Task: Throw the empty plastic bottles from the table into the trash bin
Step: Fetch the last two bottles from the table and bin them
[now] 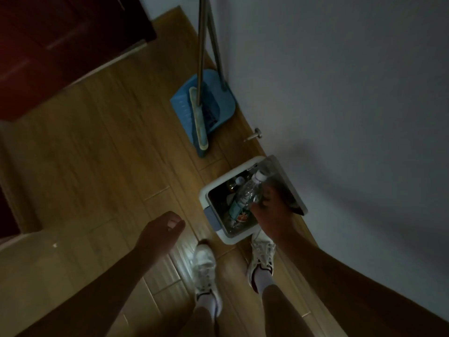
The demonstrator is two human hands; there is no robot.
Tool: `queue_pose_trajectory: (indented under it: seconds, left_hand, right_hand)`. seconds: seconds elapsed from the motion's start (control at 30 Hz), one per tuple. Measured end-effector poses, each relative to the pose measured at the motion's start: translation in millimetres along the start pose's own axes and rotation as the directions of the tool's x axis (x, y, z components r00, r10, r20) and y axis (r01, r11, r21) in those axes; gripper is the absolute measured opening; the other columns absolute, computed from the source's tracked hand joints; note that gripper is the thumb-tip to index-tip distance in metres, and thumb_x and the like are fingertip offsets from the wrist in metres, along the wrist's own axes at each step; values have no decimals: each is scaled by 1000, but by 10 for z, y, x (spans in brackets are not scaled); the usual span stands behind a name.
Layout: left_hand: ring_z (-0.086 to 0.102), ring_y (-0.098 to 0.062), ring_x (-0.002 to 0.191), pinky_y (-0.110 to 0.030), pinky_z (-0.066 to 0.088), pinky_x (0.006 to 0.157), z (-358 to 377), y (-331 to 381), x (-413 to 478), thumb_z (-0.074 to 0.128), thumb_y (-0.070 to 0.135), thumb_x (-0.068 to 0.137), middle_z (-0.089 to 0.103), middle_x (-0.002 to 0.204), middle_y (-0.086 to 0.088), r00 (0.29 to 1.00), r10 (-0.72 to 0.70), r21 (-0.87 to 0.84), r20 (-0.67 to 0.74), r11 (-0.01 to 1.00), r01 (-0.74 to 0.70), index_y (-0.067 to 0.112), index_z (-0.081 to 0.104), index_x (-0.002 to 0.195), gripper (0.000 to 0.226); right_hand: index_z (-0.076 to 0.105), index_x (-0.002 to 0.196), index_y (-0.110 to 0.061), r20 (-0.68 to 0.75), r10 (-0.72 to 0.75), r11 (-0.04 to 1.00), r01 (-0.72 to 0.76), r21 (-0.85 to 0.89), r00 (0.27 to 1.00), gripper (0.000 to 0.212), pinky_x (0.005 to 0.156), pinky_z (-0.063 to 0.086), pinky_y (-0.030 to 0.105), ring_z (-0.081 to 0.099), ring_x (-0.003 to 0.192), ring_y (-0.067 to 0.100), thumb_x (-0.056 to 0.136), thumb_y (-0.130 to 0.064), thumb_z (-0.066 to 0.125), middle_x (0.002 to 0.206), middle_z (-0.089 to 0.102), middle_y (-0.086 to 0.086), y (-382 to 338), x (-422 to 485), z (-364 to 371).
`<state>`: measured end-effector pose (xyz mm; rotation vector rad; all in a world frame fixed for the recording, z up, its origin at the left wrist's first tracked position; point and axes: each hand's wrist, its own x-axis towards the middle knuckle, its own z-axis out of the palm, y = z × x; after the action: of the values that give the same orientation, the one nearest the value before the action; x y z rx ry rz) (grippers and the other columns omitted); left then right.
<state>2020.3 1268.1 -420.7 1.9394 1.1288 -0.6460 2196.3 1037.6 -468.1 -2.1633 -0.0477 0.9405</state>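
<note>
Dim light, wooden floor (102,147). White trash bin (203,193) against the wall (340,93), lid (289,188) flipped up on the wall side. Right hand (269,210) over the bin mouth, gripping a clear plastic bottle (249,190) by its lower half, white cap pointing away. More bottles inside the bin, count unclear, possibly two or three. Left hand (161,229) empty, left of the bin, fingers loosely curled. White sneakers (205,266) just short of the bin. Blue dustpan (213,100) and broom (198,117) beyond the bin.
</note>
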Motion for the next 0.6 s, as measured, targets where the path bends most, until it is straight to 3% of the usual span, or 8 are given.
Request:
queue_pose_trajectory:
  seconds: [0.1, 0.2, 0.33, 0.43, 0.5, 0.6]
  left_hand:
    - [65, -5, 86, -21, 45, 67, -43, 70, 120, 60, 36, 94, 66, 89, 15, 998, 42, 68, 52, 997, -46, 30, 63, 95, 7]
    - [59, 3, 81, -15, 43, 64, -93, 122, 278, 60, 33, 95, 65, 90, 13, 986, 105, 112, 128, 987, -119, 28, 63, 96, 6]
    - [65, -10, 88, -27, 50, 75, -235, 119, 523, 58, 32, 96, 68, 94, 8, 968, 154, 128, 200, 975, -181, 22, 67, 100, 14]
    - [64, -5, 90, -21, 47, 71, -434, 79, 684, 58, 35, 95, 67, 95, 12, 938, 240, 143, 251, 949, -281, 24, 68, 102, 16]
    - [62, 2, 90, -21, 47, 72, -583, 6, 780, 59, 35, 95, 68, 97, 14, 924, 284, 118, 255, 940, -321, 26, 68, 104, 16]
    - [60, 4, 91, -20, 48, 76, -762, -117, 908, 60, 35, 96, 65, 97, 17, 920, 298, 140, 255, 930, -340, 24, 67, 109, 19]
  right_hand:
    - [50, 136, -26, -35, -48, 999, 47, -18, 998, 54, 91, 59, 34, 62, 118, 11, 86, -28, 72, 131, 63, -3, -42, -48, 7]
    - [55, 129, -24, -80, 38, 999, -35, 32, 996, 50, 86, 62, 38, 68, 106, 10, 83, -30, 74, 119, 69, -4, -10, -22, 98]
    - [56, 121, -26, -176, 164, 983, -146, 108, 971, 56, 81, 62, 44, 71, 100, 15, 73, -49, 73, 114, 71, -6, 72, 36, 374]
    - [59, 116, -23, -278, 205, 979, -196, 60, 939, 42, 71, 59, 34, 69, 89, 15, 81, -43, 74, 103, 71, -4, -57, 3, 585]
    - [60, 114, -25, -291, 240, 970, -235, 52, 926, 38, 60, 50, 26, 67, 79, 12, 85, -47, 69, 94, 70, -6, -82, -10, 754]
    - [64, 108, -27, -287, 309, 951, -298, 81, 907, 31, 55, 45, 23, 67, 72, 8, 89, -51, 64, 85, 72, -9, -53, -34, 975]
